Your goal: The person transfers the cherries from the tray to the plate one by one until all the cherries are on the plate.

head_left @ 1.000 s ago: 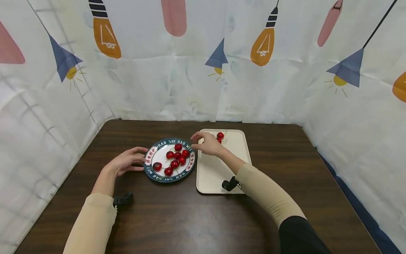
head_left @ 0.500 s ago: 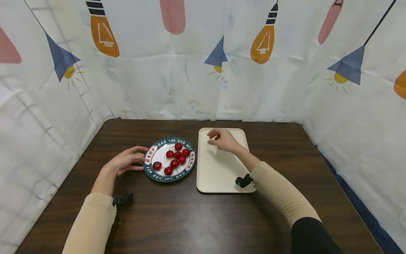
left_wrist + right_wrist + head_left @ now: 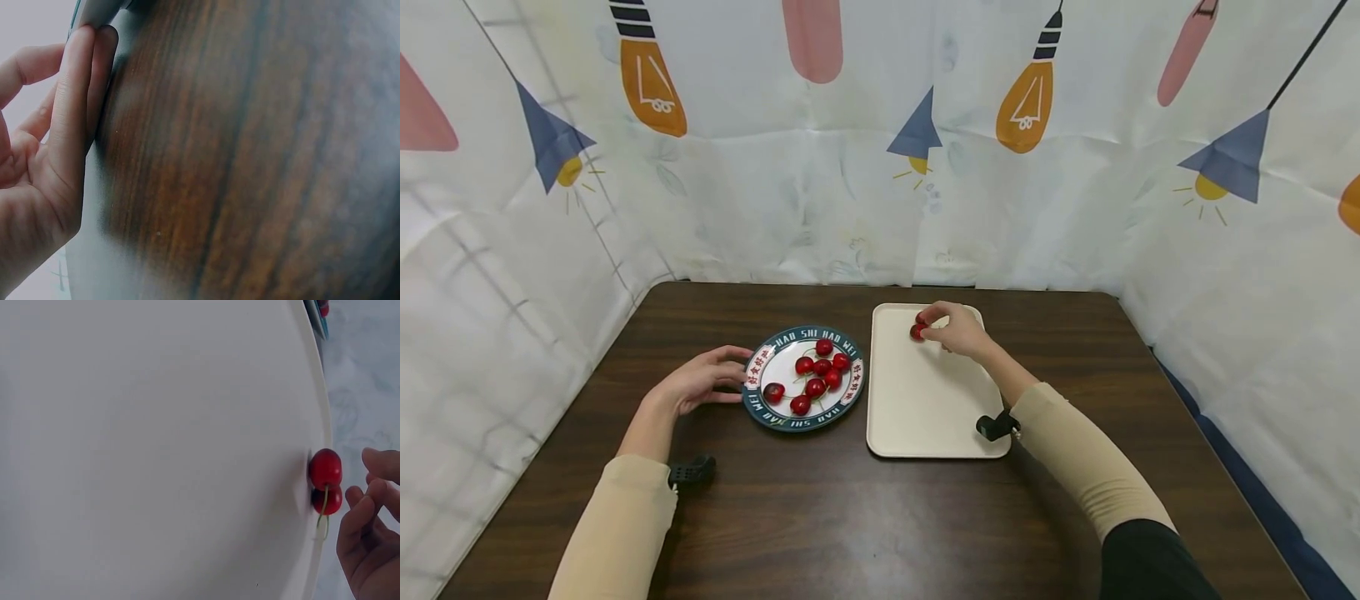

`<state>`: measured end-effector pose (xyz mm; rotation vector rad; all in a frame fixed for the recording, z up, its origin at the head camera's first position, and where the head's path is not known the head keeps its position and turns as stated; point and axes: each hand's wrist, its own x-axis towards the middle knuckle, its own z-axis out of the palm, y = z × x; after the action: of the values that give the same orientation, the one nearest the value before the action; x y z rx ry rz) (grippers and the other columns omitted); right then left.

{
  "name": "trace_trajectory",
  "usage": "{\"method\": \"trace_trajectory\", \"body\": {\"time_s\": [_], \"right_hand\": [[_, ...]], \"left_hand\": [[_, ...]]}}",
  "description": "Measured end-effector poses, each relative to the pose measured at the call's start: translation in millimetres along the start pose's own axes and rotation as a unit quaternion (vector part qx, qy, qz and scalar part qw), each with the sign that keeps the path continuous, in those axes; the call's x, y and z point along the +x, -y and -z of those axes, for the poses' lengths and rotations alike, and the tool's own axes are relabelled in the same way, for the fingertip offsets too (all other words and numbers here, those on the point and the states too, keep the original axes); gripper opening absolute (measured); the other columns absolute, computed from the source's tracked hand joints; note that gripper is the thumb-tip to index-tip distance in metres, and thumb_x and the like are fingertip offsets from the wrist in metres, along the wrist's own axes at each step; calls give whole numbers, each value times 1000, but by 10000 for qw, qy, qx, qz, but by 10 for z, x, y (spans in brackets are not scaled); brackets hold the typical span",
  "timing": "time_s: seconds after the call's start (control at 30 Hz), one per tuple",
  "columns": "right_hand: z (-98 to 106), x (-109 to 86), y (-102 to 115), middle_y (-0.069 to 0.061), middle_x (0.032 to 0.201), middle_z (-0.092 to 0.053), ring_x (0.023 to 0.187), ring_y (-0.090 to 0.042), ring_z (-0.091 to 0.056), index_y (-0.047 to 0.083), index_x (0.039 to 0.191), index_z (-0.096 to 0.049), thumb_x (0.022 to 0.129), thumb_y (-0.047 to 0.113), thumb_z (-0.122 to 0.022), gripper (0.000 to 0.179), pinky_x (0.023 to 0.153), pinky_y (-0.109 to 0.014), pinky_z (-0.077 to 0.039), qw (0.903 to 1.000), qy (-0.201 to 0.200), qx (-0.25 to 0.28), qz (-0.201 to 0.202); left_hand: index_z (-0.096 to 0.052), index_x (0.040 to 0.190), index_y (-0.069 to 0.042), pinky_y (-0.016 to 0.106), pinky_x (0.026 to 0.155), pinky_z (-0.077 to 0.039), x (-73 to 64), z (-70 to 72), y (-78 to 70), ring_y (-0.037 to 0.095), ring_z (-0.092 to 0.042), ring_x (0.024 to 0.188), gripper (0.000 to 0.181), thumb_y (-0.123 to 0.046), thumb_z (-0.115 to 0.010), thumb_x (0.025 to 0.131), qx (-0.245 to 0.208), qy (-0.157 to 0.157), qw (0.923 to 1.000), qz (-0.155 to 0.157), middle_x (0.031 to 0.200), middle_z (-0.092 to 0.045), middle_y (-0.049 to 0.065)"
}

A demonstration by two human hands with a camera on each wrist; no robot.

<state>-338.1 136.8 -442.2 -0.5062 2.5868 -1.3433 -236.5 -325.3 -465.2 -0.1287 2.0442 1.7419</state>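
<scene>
My left hand (image 3: 703, 381) rests its fingertips against the left rim of a round plate (image 3: 803, 425) with a blue-green border. Several red cherries (image 3: 815, 387) lie on that plate. In the left wrist view, straight fingers (image 3: 69, 106) meet the plate's edge. To the right is a cream rectangular tray (image 3: 917, 408). Near its far end sit a front cherry (image 3: 917, 332) and a second cherry (image 3: 921, 317), partly covered by the fingers of my right hand (image 3: 961, 332). The right wrist view shows a small gap between that hand and a stemmed cherry (image 3: 325, 469).
Dark brown wooden table (image 3: 850, 517) lies beneath everything. A patterned white curtain (image 3: 820, 208) closes off the back and both sides. Each wrist carries a small black camera, such as the right camera (image 3: 996, 426).
My right hand has moved right, from beside the plate to over the tray's far end, by the two cherries. The left hand has stayed at the plate's rim.
</scene>
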Motion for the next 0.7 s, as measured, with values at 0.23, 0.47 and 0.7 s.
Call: {"method": "trace_trajectory", "body": {"time_s": [0.23,0.47,0.7], "right_hand": [[32,7,-91,-16,123,-62,52,-12,-48,0,125,-64,95,11,-72,33,51,-23,-44,9995,105,-91,-295],[28,39,-105,-16,122,-64,48,-12,-48,2,128,-65,95,10,-71,35,48,-22,-44,9992,134,-269,-282],[-15,69,-123,-14,115,-67,62,-16,-55,2,121,-67,92,10,-75,31,54,-25,-47,9988,250,-387,-157]], "left_hand": [[-30,157,-4,41,88,-60,6,4,1,23,-63,103,61,-12,-59,104,0,-10,10000,16,130,-48,22],[-32,155,-5,41,89,-60,11,2,-1,23,-63,102,59,-12,-60,104,-6,-34,10000,15,128,-49,20],[-31,156,-4,41,89,-60,4,-4,-2,24,-62,103,60,-13,-59,105,26,3,10000,-9,130,-48,22]]}}
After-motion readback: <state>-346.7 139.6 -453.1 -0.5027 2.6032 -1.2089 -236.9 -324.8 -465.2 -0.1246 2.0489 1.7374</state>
